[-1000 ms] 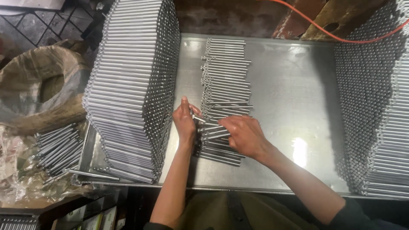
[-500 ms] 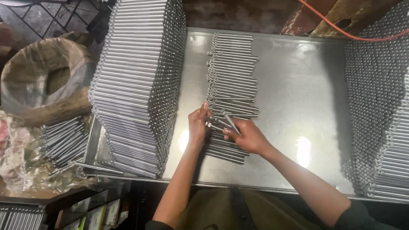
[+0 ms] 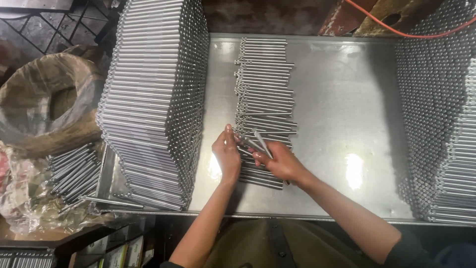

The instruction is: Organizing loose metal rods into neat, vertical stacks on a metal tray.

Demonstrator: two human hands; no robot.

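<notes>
Steel rods (image 3: 265, 94), thin, grey and shiny, are lying crosswise in a loose row down the middle of the metal counter (image 3: 342, 99). At far left a brown sack (image 3: 47, 106) is sitting beside loose rods (image 3: 72, 171) off the counter's edge. A tall rod stack (image 3: 153, 104) is walling the left side. Left hand (image 3: 226, 154) is resting on the row's near end, fingers pressed together. Right hand (image 3: 277, 161) is pinching a few tilted rods (image 3: 260, 143). Bare sheet is lying open beyond it, up to another rod stack (image 3: 441, 114) at the right edge.
</notes>
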